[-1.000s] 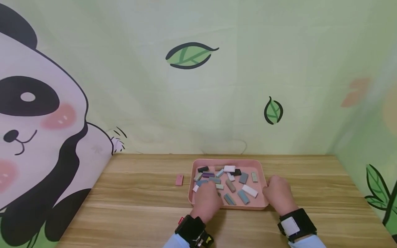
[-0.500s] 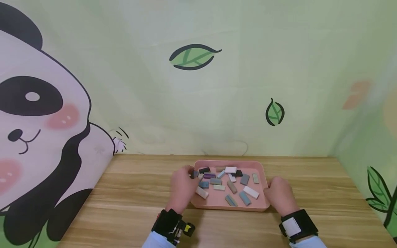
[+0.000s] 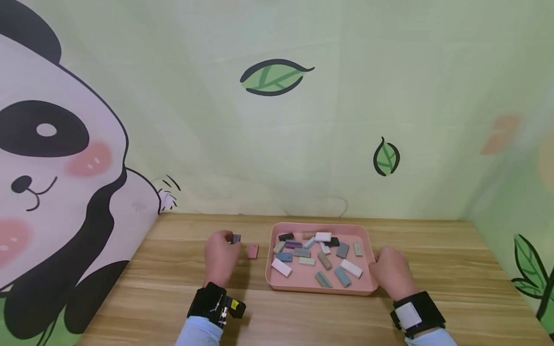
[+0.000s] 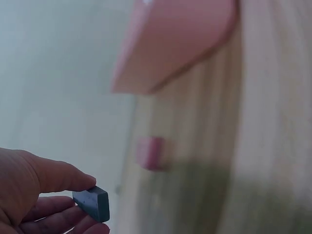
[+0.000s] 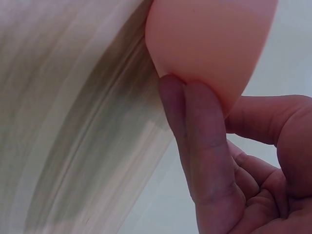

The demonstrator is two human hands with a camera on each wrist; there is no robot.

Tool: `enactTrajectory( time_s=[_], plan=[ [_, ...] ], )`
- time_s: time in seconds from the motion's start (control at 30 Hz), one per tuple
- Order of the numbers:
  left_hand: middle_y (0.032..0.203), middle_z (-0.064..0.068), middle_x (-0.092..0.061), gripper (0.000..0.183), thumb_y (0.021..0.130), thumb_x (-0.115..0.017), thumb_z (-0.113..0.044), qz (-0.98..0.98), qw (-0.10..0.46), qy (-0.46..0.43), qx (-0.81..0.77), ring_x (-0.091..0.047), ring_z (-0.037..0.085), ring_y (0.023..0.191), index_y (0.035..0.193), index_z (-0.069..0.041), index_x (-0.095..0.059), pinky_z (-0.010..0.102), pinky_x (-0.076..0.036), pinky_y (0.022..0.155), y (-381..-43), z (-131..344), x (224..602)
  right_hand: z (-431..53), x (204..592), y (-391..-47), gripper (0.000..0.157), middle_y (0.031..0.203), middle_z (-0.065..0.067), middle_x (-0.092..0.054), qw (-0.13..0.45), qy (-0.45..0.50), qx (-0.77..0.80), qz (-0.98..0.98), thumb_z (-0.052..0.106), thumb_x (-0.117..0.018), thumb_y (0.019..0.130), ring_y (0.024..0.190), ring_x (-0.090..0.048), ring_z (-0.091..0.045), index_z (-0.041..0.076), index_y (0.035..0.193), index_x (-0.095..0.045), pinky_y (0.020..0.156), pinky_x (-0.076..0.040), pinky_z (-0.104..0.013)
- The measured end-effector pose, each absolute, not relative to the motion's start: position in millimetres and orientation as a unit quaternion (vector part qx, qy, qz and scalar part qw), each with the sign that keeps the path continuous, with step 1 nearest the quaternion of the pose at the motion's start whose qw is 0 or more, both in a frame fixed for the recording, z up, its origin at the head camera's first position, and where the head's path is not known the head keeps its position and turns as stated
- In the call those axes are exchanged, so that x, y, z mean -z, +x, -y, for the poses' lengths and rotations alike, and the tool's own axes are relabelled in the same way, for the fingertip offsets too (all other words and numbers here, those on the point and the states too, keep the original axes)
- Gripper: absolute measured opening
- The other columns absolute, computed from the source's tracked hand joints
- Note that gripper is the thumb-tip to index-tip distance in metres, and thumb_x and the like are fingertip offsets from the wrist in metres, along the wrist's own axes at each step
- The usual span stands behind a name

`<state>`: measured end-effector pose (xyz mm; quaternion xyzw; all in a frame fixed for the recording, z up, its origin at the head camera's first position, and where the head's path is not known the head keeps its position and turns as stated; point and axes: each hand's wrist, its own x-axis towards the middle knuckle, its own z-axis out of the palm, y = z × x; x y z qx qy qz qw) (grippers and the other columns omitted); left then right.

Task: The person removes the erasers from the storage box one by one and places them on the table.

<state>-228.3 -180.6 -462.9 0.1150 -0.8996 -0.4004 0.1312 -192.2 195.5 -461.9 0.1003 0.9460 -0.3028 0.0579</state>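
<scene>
My left hand (image 3: 220, 258) pinches a dark blue-grey rectangular block (image 3: 235, 239) between thumb and fingers, held up left of the pink tray. In the left wrist view the block (image 4: 93, 203) juts out past the fingertips. Just right of it on the table lies a small pink block (image 3: 253, 251). The pink tray (image 3: 320, 290) holds several small blocks in white, grey, blue, black, tan and purple. At the tray's right side, my right hand (image 3: 391, 271) grips the wall. The right wrist view shows fingers against the tray's outside (image 5: 209, 44), the thumb partly hidden behind it.
A wood-grain table (image 3: 337, 317) carries everything and meets a green backdrop (image 3: 320, 120) at its far edge. A large printed panda (image 3: 86, 192) covers the left side of the backdrop, with printed leaves elsewhere.
My left hand has lifted the dark block out of the tray and moved left with it, past the pink block. The right hand keeps its place on the tray's side.
</scene>
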Motion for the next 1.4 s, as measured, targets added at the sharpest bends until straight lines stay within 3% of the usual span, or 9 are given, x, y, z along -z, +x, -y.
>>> enactTrajectory(
  time_s=[0.13, 0.33, 0.77, 0.97, 1.07, 1.13, 1.27, 1.4],
  plan=[
    [0.098, 0.016, -0.068, 0.030, 0.078, -0.069, -0.012, 0.908, 0.114, 0.120, 0.384, -0.061, 0.021, 0.073, 0.105, 0.001, -0.066, 0.027, -0.047, 0.056, -232, 184, 474, -196, 462, -193, 0.020, 0.053, -0.003, -0.047, 0.061, 0.107, 0.304, -0.945, 0.008, -0.057, 0.084, 0.048, -0.050, -0.016, 0.003, 0.065, -0.063, 0.044, -0.035, -0.025],
    [0.099, 0.015, -0.068, 0.029, 0.079, -0.069, -0.014, 0.915, 0.096, 0.129, 0.370, -0.060, 0.022, 0.077, 0.105, 0.000, -0.066, 0.029, -0.049, 0.061, -239, 183, 487, -196, 464, -193, 0.023, 0.051, 0.000, -0.042, 0.046, 0.102, 0.300, -0.947, 0.005, -0.056, 0.082, 0.045, -0.047, -0.015, 0.005, 0.059, -0.058, 0.042, -0.033, -0.024],
    [0.099, 0.015, -0.068, 0.029, 0.078, -0.070, -0.014, 0.924, 0.093, 0.135, 0.347, -0.061, 0.023, 0.081, 0.102, 0.000, -0.066, 0.033, -0.050, 0.066, -243, 183, 497, -193, 461, -191, 0.019, 0.054, -0.004, -0.048, 0.052, 0.106, 0.293, -0.949, 0.005, -0.056, 0.083, 0.048, -0.050, -0.016, 0.003, 0.064, -0.062, 0.043, -0.035, -0.025],
    [0.106, 0.014, -0.066, 0.035, 0.082, -0.067, -0.020, 0.927, 0.090, 0.129, 0.340, -0.058, 0.021, 0.073, 0.112, -0.002, -0.063, 0.030, -0.045, 0.058, -241, 183, 490, -193, 461, -192, 0.020, 0.054, -0.004, -0.047, 0.052, 0.108, 0.293, -0.948, 0.005, -0.055, 0.083, 0.048, -0.050, -0.016, 0.003, 0.064, -0.061, 0.043, -0.036, -0.024],
    [0.114, 0.012, -0.064, 0.041, 0.081, -0.068, -0.024, 0.935, 0.105, 0.102, 0.324, -0.058, 0.021, 0.079, 0.117, -0.007, -0.061, 0.034, -0.048, 0.065, -240, 175, 476, -194, 461, -192, 0.019, 0.055, -0.004, -0.048, 0.051, 0.106, 0.292, -0.949, 0.005, -0.055, 0.083, 0.049, -0.050, -0.016, 0.002, 0.065, -0.062, 0.043, -0.036, -0.025],
    [0.120, 0.011, -0.062, 0.045, 0.079, -0.070, -0.025, 0.936, 0.114, 0.067, 0.326, -0.058, 0.023, 0.089, 0.121, -0.009, -0.060, 0.040, -0.050, 0.078, -239, 167, 465, -195, 461, -192, 0.018, 0.056, -0.005, -0.049, 0.052, 0.107, 0.293, -0.949, 0.005, -0.055, 0.083, 0.049, -0.050, -0.016, 0.002, 0.067, -0.062, 0.043, -0.036, -0.025],
    [0.127, 0.010, -0.056, 0.053, 0.078, -0.073, -0.029, 0.940, 0.123, -0.017, 0.318, -0.049, 0.028, 0.116, 0.126, -0.014, -0.056, 0.048, -0.040, 0.098, -232, 143, 447, -195, 461, -192, 0.020, 0.054, -0.003, -0.047, 0.053, 0.109, 0.296, -0.947, 0.005, -0.055, 0.083, 0.048, -0.050, -0.016, 0.003, 0.064, -0.061, 0.043, -0.035, -0.024],
    [0.131, 0.007, -0.050, 0.060, 0.077, -0.074, -0.033, 0.949, 0.120, -0.110, 0.268, -0.042, 0.030, 0.120, 0.131, -0.020, -0.051, 0.050, -0.035, 0.100, -224, 119, 439, -194, 461, -192, 0.022, 0.052, -0.003, -0.045, 0.051, 0.107, 0.297, -0.947, 0.005, -0.055, 0.082, 0.047, -0.049, -0.016, 0.004, 0.061, -0.060, 0.043, -0.034, -0.024]
  ],
)
